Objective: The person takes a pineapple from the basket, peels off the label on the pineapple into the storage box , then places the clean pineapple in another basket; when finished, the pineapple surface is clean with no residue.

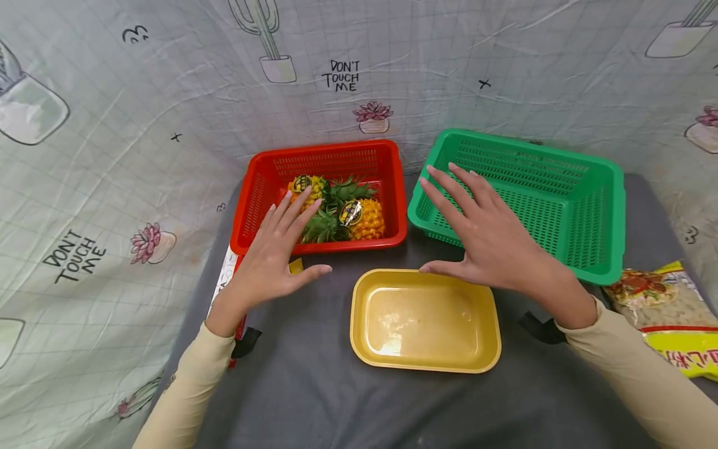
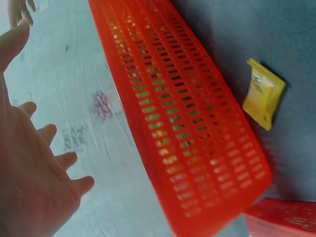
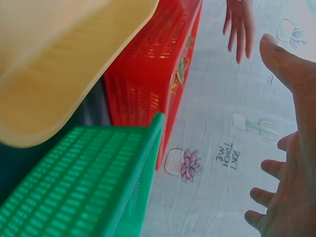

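Both hands hover with fingers spread and hold nothing. In the head view my left hand overlaps the near left corner of a red basket, which holds two small pineapples with green leaf crowns and round labels. My right hand is over the left part of a green basket, its thumb above the far rim of a yellow tub. The tub's visible inside is bare. A small yellow packet lies beside the red basket in the left wrist view, mostly hidden by the left hand in the head view.
On the right, a plastic bag of pale food lies beside the green basket. A red package is near the red basket's left end. Grey cloth covers the table, and a printed curtain hangs behind.
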{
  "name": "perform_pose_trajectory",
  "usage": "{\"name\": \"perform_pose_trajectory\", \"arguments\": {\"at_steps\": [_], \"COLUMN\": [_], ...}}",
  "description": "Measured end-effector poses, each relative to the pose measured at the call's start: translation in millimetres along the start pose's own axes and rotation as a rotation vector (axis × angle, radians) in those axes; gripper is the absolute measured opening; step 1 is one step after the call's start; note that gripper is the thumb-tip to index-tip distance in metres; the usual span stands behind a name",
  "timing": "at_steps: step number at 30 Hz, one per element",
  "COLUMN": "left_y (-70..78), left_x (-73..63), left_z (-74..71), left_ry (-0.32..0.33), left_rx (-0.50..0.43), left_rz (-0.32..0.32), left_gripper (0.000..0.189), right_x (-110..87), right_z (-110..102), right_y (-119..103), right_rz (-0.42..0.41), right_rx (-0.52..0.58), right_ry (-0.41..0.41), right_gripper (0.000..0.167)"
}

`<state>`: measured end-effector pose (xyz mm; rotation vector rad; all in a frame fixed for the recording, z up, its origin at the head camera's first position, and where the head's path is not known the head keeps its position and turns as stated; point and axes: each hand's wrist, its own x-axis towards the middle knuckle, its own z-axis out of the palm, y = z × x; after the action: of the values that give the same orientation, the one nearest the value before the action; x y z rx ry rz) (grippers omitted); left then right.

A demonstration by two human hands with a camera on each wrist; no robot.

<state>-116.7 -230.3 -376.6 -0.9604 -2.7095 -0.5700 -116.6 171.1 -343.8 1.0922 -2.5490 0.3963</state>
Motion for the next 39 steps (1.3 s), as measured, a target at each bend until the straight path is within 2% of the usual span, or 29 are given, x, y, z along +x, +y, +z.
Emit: {"name": "perform_pose_trajectory", "arguments": {"at_steps": [7, 8, 12, 15, 19, 22, 28, 35, 39], "left_y": [-20.9, -22.8, -11.6, -13.9, -42.4, -53.1, -63.1, -70.2, -74.6], "left_x": [-11.9, -14.1, -18.1, -23.0, -33.4, -37.4, -43.4, -44.8, -45.3], "left_z": [-5.4, -6.5, -26.0, -34.3, -24.0, -20.5, -14.4, -10.2, -10.4], "left_ry": [0.035, 0.042, 0.076, 0.128, 0.228, 0.277, 0.322, 0.427, 0.433], "left_rx": [-0.098, -0.144, -0.387, -0.526, -0.576, -0.611, -0.605, -0.557, -0.589], "left_rz": [-0.110, -0.124, -0.182, -0.242, -0.313, -0.355, -0.439, -0.529, -0.593], "left_gripper": [0.100, 0.098, 0.090, 0.089, 0.079, 0.075, 0.078, 0.074, 0.074], "right_x": [13.2, 14.8, 23.3, 31.5, 41.0, 45.9, 54.4, 70.7, 81.6], "right_z": [8.9, 10.1, 14.6, 19.0, 26.2, 31.1, 38.0, 44.4, 50.2], "right_y": [-3.0, -3.4, -4.6, -4.4, -4.0, -3.1, -1.1, -2.2, -4.5], "right_rz": [-0.016, -0.019, -0.031, -0.029, -0.019, -0.017, -0.008, 0.014, 0.016], "right_rx": [0.046, 0.056, 0.106, 0.133, 0.146, 0.152, 0.172, 0.190, 0.198], "right_ry": [-0.004, -0.006, -0.023, -0.053, -0.090, -0.096, -0.129, -0.202, -0.228], "right_gripper": [0.121, 0.120, 0.116, 0.114, 0.110, 0.108, 0.105, 0.100, 0.099]}}
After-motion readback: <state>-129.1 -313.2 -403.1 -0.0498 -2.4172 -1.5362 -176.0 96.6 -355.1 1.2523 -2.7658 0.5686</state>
